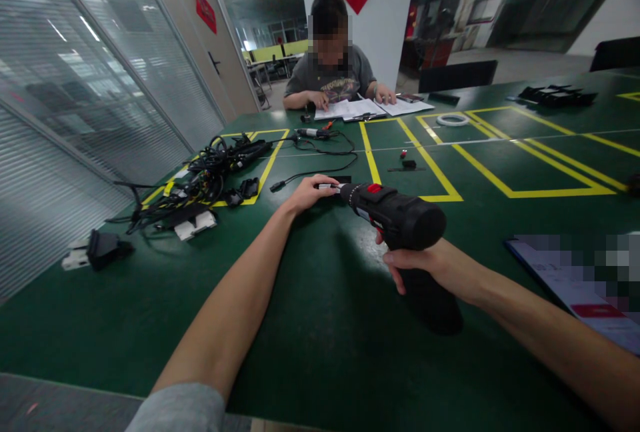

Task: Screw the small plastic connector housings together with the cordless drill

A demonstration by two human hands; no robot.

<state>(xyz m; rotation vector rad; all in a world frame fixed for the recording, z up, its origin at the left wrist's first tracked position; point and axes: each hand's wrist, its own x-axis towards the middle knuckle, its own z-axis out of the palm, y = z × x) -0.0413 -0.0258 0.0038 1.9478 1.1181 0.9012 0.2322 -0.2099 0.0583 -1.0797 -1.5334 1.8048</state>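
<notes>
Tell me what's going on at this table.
A person grips a black cordless drill by its handle with the right hand, while the left hand pinches what looks like a bit at its front. They are working over a green table marked with yellow tape. A tangle of black cables lies to the left, and across the table a co-worker sits with both hands on papers.

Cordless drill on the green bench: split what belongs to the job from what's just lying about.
Job:
cordless drill
right hand, around its grip
left hand, holding a bit at the drill's nose

Lying about:
tangled black cables
white coil
blurred clipboard
co-worker's papers
</notes>
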